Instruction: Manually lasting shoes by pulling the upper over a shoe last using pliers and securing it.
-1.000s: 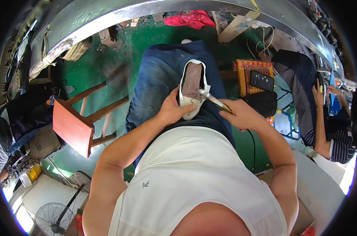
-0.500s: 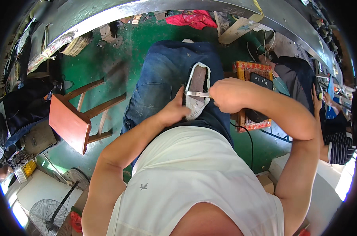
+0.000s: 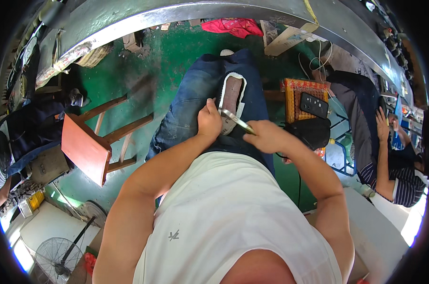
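Observation:
An unfinished shoe lies sole-up across my lap, with a brown insole face and a white edge around it. My left hand grips its near left side, the thumb up along the edge and the other fingers hidden. In my right hand is a pair of metal pliers, slanting across the near end of the shoe. The tip of the pliers lies by my left thumb, over the shoe's left edge. Whether the jaws pinch the material is too small to tell.
A wooden stool lies tipped on the left. To the right, a beaded seat bears a black device and a black bag. A metal bench edge curves across the front. Another person's hand shows at far right.
My right hand has moved down and nearer with the pliers, which have turned from level to slanted. My right elbow has dropped. My left hand has shifted slightly, its thumb now raised.

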`<state>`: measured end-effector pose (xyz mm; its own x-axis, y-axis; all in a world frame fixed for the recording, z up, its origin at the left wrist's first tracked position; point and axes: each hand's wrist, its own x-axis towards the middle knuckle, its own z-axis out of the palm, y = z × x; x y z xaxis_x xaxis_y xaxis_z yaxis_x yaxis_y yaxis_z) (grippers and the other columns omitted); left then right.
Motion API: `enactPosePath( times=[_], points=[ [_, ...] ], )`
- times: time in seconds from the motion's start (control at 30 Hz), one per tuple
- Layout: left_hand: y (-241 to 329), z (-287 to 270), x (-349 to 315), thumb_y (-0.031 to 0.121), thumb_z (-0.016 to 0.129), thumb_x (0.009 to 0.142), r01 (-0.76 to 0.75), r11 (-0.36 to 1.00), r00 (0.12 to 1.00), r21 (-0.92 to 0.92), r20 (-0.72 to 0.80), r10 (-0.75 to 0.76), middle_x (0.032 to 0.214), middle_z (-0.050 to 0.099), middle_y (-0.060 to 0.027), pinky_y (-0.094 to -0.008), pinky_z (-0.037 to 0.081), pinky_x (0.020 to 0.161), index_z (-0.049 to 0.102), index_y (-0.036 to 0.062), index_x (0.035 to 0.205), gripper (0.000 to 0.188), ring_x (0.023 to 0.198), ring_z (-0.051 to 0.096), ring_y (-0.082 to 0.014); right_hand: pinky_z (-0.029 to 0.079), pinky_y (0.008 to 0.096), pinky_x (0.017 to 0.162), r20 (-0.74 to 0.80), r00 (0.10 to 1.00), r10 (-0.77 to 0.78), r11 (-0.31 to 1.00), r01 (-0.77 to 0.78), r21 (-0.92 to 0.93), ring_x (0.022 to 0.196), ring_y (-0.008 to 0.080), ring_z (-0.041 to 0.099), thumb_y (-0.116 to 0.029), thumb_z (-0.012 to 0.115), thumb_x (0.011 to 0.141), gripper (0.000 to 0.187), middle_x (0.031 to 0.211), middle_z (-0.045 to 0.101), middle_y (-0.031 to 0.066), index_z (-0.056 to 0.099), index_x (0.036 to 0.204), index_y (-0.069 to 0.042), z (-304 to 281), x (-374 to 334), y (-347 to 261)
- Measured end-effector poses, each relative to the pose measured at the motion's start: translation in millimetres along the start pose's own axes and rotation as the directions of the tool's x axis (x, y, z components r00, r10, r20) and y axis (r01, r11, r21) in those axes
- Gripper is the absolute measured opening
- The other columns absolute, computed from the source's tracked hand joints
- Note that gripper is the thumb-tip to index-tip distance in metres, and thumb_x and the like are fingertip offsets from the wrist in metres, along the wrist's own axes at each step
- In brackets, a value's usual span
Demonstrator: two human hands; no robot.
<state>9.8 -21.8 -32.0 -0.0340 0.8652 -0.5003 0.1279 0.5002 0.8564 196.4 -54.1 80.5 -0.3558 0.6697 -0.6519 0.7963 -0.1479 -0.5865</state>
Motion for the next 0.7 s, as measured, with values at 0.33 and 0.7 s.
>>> enactPosePath(
  times=[0.33,0.7],
  points=[
    [20,-9,-6,0.029,0.04,0.106,-0.623,0.598,0.782,0.504,0.403,0.475,0.147,0.045,-0.0286,-0.0482,0.053,0.094,0.04,0.0089,0.151,0.05,0.109,0.062,-0.0486,0.053,0.0484,0.083,-0.325,0.944,0.057,0.99,-0.095,-0.102,0.094,0.0425,0.066,-0.02,0.064,0.093,0.028,0.101,0.067,0.0258,0.059,0.106,0.004,-16,19,56],
    [59,-18,-9,0.039,0.046,0.104,-0.622,0.387,0.764,0.681,0.637,0.106,0.153,0.029,-0.0383,-0.0529,0.055,0.087,0.029,0.0236,0.158,0.059,0.095,0.066,-0.0537,0.053,0.0484,0.073,-0.267,0.963,0.042,0.981,0.011,0.194,0.087,0.0374,0.068,-0.038,0.049,0.104,0.046,0.088,0.067,0.0258,0.06,0.097,0.006,-26,39,45]
  ],
)
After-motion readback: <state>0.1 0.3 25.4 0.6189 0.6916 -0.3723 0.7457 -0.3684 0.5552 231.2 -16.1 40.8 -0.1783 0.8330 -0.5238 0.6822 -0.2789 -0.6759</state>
